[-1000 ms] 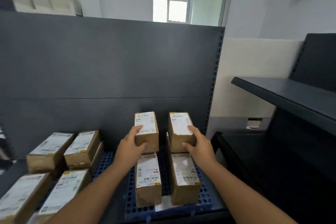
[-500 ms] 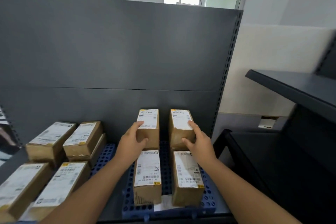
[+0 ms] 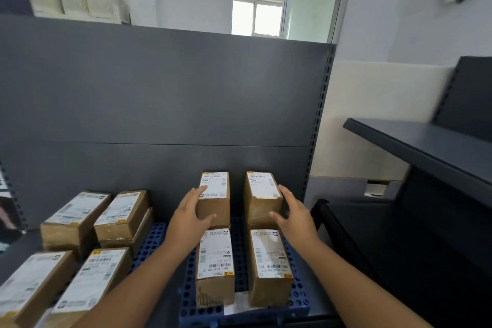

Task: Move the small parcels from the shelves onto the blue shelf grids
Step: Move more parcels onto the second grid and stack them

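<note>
Four brown parcels with white labels stand in two rows on the blue shelf grid (image 3: 239,261). My left hand (image 3: 190,217) grips the rear left parcel (image 3: 215,194), thumb on its front face and fingers on its left edge. My right hand (image 3: 292,217) holds the rear right parcel (image 3: 262,194), fingers along its right side and thumb at its front lower corner. Both rear parcels rest on the grid against the grey back panel. Just in front of them lie the front left parcel (image 3: 215,253) and the front right parcel (image 3: 269,253).
Several more labelled parcels (image 3: 74,216) sit to the left, some stacked, partly over another blue grid (image 3: 157,237). The grey back panel (image 3: 159,101) closes the shelf behind. A dark shelf unit (image 3: 412,146) stands to the right.
The two rear parcels have settled upright against the back panel. My right hand has slid from the parcel's top to its right side and loosened. The camera tilted down, then back up.
</note>
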### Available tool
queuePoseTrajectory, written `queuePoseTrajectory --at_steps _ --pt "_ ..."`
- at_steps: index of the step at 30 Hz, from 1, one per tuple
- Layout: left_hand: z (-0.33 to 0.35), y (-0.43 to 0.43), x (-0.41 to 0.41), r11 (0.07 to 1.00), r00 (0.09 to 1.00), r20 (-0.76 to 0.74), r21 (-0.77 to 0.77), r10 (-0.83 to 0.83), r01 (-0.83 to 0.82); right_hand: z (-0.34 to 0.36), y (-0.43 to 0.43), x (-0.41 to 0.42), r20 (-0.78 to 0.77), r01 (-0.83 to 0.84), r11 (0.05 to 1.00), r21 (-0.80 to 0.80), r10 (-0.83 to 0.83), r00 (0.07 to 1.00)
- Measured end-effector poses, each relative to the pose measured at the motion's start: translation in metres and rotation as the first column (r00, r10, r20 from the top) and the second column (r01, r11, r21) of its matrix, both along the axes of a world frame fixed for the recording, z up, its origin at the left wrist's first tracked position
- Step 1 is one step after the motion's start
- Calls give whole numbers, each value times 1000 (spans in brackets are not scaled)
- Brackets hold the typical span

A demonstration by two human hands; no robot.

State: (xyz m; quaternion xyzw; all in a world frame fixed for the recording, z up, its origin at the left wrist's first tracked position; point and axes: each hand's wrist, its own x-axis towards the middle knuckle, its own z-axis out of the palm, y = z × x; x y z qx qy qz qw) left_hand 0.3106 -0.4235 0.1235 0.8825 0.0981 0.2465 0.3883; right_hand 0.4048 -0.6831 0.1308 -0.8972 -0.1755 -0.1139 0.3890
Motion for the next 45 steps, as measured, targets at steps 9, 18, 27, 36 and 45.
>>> queuePoseTrajectory --at_steps 9,18,27,36,45 --pt "35 -27 -28 992 996 71 117 -62 53 29 -30 -52 46 95 995 5 -95 994" --pt "40 -111 -53 892 900 65 186 -430 413 27 -113 -165 125 381 924 19 -380 916" --pt "18 -263 -106 621 634 -8 187 -774 761 5 -237 -326 48 706 708 27 -706 706" --pt "12 -444 -224 299 306 -16 173 -952 938 -4 -366 -531 100 948 318 -24 -943 319" --pt "11 -600 -382 23 31 -48 152 -998 988 2 -463 -741 42 997 -3 -75 -999 1"
